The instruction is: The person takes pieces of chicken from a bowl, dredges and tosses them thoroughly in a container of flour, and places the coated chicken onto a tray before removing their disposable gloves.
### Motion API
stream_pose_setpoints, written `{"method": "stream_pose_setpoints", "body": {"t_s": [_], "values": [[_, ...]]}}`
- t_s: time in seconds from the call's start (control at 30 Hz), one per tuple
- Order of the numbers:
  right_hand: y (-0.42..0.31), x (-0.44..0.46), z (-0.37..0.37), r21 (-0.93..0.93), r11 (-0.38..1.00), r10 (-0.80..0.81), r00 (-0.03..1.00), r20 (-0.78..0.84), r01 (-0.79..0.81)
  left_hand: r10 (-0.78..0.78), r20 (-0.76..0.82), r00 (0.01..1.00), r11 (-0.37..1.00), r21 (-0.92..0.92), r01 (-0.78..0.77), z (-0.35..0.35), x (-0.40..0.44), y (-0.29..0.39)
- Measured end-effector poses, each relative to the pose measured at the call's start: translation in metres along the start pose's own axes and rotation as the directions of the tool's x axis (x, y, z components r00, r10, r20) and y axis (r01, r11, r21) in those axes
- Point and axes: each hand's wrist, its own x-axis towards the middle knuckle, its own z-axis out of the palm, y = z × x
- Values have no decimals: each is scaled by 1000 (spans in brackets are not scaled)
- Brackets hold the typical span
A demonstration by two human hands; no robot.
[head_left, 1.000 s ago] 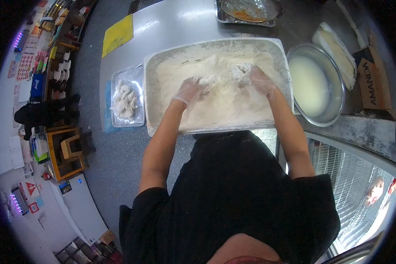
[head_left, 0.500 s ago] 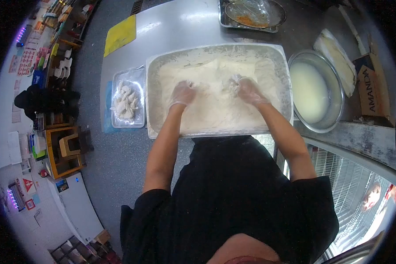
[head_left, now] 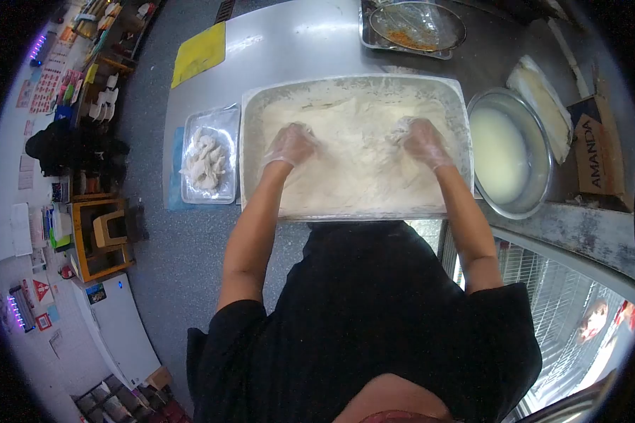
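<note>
A large metal tray [head_left: 250, 204] stands in front of me, with a deep bed of white flour [head_left: 353, 190] in it. My left hand [head_left: 293, 144], in a clear plastic glove, is in the left part of the flour, its fingers curled inward. On the right side my right hand [head_left: 425, 142], gloved the same way, is closed too, and pale floury matter shows at its fingertips. Flour hides what either hand holds. Left of the tray, a clear plastic container [head_left: 190, 194] holds a heap of flour-coated pieces [head_left: 206, 162].
A steel bowl [head_left: 545, 151] of pale liquid stands against the right side. Behind are a sieve on a dark tray [head_left: 416, 25] and a yellow sheet [head_left: 199, 55]. A cardboard box [head_left: 598, 151] and a white bag [head_left: 541, 102] lie at far right. A dark-clothed person [head_left: 49, 146] is at far left.
My hands have moved farther apart in the flour, the right one toward the tray's right side. The view has shifted slightly.
</note>
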Motion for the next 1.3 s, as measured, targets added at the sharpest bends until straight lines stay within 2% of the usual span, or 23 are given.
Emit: {"method": "stream_pose_setpoints", "body": {"t_s": [0.07,0.1,0.17,0.2,0.27,0.3,0.37,0.4,0.47,0.5,0.57,0.7,0.77,0.83,0.9,0.93,1.0,1.03,1.1,1.13,1.17,1.2,1.3], "values": [[11,2,7,48,998,-18,978,-207,29,16,-83,996,950,312,11,-7,-6,19],[15,1,9,45,999,-16,979,-205,26,17,-81,997,951,308,9,-6,-6,21],[20,4,6,473,881,78,989,-129,-7,-58,-11,998,984,166,59,-6,1,25],[7,1,-5,468,884,77,989,-129,-8,-57,-12,998,985,160,58,-4,0,23],[-18,-6,-27,228,964,170,978,-122,-139,49,-143,988,963,269,-9,-3,0,20],[-23,-11,-29,222,965,168,978,-124,-138,50,-147,988,964,265,-9,-4,0,19],[-30,-17,-31,433,897,176,968,-178,-84,-39,-17,999,996,75,40,-8,2,18],[-16,-8,-9,428,900,173,969,-178,-83,-40,-19,999,997,69,41,-12,-2,19],[10,12,31,431,901,17,986,-166,57,9,-123,992,980,197,15,-22,-11,22],[9,10,31,427,902,14,986,-164,58,7,-125,992,981,193,17,-19,-8,15],[1,2,25,305,951,137,958,-254,-55,168,-22,985,978,126,-164,-10,1,-6],[29,16,61,351,936,65,959,-275,37,126,-52,991,980,162,-116,-25,-2,-3],[17,7,52,243,970,53,976,-212,0,115,-56,992,948,303,-93,-29,-2,-8],[-3,-8,32,-17,988,-150,932,-329,153,87,-78,993,962,265,-64,-46,-6,-6],[38,7,84,247,959,-10,891,-454,137,77,-70,995,974,217,-60,-73,-18,-11],[39,4,81,249,957,-24,894,-448,151,121,-157,980,980,174,-93,-90,-25,-15],[37,-3,66,246,968,-11,994,-110,38,174,-260,950,984,84,-157,-128,-38,-28],[34,-7,64,244,969,-19,994,-108,45,168,-265,949,985,82,-151,-140,-41,-46],[27,-9,62,102,994,-8,950,-313,42,126,-326,937,976,210,-58,-166,-37,-92],[20,-10,58,99,994,-13,949,-315,46,21,-344,939,997,72,4,-172,-31,-132],[8,-11,50,58,986,-119,912,-393,154,-83,-347,934,996,-69,63,-178,-29,-165],[-6,-11,40,7,967,-221,857,-465,253,-148,-340,929,988,-8,154,-196,-43,-164],[-56,-4,8,45,969,-207,897,-390,243,-229,-374,899,948,123,293,-220,-55,-206]]}}
